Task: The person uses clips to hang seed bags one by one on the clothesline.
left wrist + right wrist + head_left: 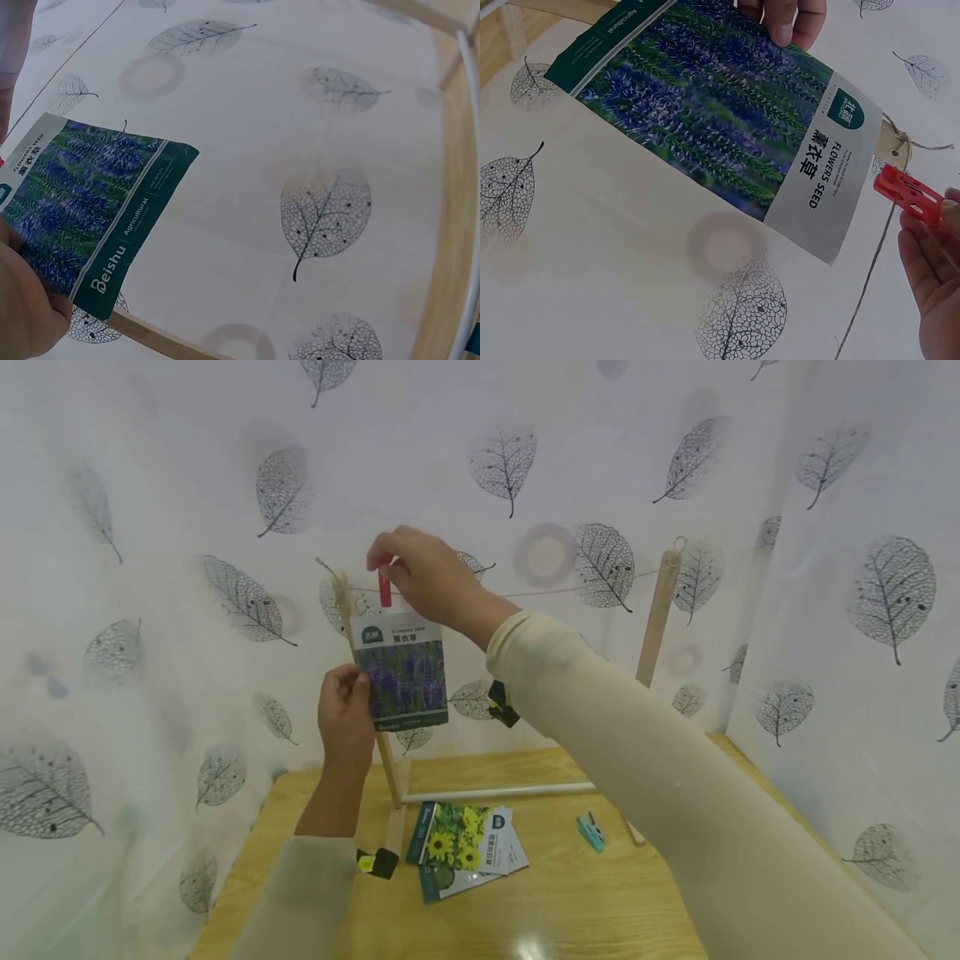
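My left hand [347,714] pinches the left edge of a flower seed packet [408,681] with purple blooms, thumb in front. The packet hangs upright just below a twine line [551,592], and its green lower band [142,225] shows in the left wrist view. Above it, my right hand [431,572] pinches a red clothespin [909,195] between thumb and fingers. The clothespin points down at the twine, close to the packet's top edge. Whether its tips grip the twine or the packet cannot be made out.
Wooden posts [657,610] hold the twine, with a white rod [498,792] low between them. More seed packets [461,843], one with yellow flowers on top, lie on the wooden table [585,910]. A blue clothespin [590,832] lies to their right. A leaf-print curtain [435,460] hangs behind.
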A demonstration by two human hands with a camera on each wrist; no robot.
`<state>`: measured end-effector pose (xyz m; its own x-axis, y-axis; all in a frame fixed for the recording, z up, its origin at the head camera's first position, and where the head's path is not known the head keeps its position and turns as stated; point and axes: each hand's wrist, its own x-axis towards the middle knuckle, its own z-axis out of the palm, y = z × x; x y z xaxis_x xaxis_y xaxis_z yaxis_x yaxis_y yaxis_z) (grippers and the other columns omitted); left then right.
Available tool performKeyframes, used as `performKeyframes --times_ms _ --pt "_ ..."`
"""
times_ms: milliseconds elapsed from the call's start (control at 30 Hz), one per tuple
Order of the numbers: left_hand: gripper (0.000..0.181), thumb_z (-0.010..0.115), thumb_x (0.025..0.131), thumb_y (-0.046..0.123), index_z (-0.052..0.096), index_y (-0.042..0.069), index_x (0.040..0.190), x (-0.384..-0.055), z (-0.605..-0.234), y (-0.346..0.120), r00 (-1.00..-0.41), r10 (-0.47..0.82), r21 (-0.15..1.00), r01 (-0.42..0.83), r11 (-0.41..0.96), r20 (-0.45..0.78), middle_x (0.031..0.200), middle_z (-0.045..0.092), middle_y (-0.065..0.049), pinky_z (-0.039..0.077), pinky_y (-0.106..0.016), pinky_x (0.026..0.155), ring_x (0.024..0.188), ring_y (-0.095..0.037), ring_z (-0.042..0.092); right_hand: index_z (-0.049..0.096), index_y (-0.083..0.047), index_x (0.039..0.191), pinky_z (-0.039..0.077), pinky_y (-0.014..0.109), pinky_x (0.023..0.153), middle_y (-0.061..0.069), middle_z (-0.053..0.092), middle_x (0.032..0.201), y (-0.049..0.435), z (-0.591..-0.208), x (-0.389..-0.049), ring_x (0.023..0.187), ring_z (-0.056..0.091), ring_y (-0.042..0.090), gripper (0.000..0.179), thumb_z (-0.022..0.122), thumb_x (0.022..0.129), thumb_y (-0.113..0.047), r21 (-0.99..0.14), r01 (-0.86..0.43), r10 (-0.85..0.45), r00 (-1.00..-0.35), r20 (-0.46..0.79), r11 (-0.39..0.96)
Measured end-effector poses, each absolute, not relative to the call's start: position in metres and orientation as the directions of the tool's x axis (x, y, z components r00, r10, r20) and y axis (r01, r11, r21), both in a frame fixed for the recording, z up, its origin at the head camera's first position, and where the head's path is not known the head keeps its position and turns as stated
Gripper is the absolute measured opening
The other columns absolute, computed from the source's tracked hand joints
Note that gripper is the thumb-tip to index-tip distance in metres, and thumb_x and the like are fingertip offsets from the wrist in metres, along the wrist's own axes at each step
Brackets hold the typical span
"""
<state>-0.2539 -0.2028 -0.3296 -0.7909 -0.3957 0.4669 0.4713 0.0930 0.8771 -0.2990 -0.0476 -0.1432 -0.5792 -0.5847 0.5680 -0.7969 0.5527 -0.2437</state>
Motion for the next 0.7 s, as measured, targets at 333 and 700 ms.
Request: performKeyframes --times_ms 333,700 --pt "0.030 0.048 0.102 0.025 0.050 0.003 0.122 -0.2535 -0.3251 -0.2012 -0.782 -0.399 0.871 0.477 0.113 0.480 0.108 0.057 0.001 0.047 -0.020 0.081 0.101 -0.013 0.055 0.063 -0.015 0.113 0.046 0.022 0.096 -0.001 0.063 0.115 -0.0465 -0.1473 -0.3005 0.109 0.058 0.010 0.019 0.049 0.101 -0.012 -0.251 -0.807 -0.622 -0.576 0.531 0.534" --pt "0.025 0.049 0.101 0.021 0.050 0.003 0.118 -0.2554 -0.3241 -0.2009 -0.767 -0.404 0.853 0.518 0.070 0.499 0.105 0.055 0.002 0.044 -0.020 0.086 0.102 -0.012 0.053 0.064 -0.017 0.113 0.047 0.021 0.094 -0.003 0.064 0.115 -0.0448 -0.1512 -0.3013 0.108 0.058 0.010 0.020 0.050 0.100 -0.012 -0.245 -0.795 -0.622 -0.592 0.513 0.554"
